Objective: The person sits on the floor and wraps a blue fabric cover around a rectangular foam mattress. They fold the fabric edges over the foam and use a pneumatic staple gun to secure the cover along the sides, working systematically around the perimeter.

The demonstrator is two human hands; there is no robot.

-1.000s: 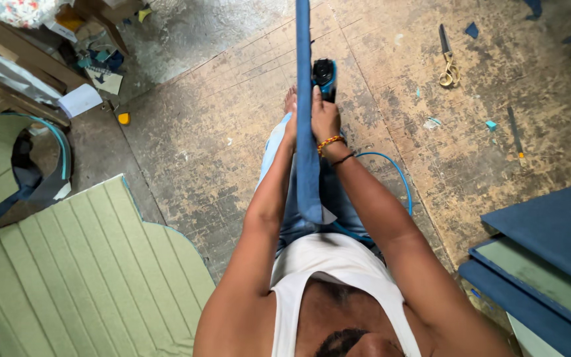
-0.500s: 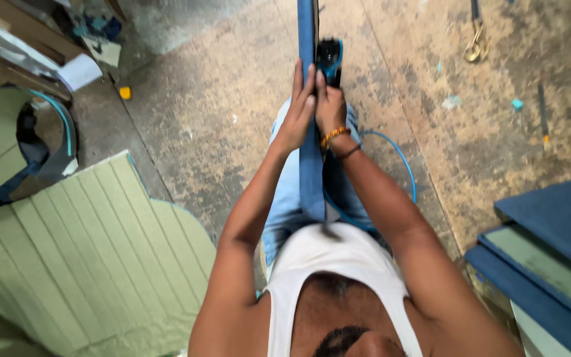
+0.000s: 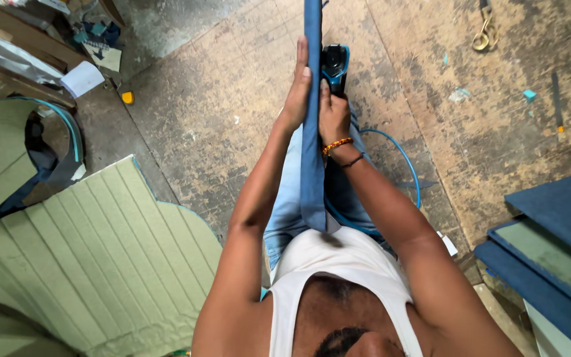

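Both hands (image 3: 313,99) press flat blue fabric strip (image 3: 312,165) w/ blue-black stapler (image 3: 334,65).

that long blue strip (image 3: 312,132) looks like matt woven cloth, smooth, no shine at all. the tool (image 3: 334,65) behind it is black and blue plastic, a bit glossy, and the blue hose (image 3: 401,155) reads as smooth rubbery plastic. floor (image 3: 232,99) is worn board, rough and scuffed, patchy grey and tan. the green panel (image 3: 100,258) is padded fabric with stitched channels, soft matt finish. scissors (image 3: 485,33) have brassy metal handles. the stacked boards (image 3: 556,225) are covered in matt navy cloth
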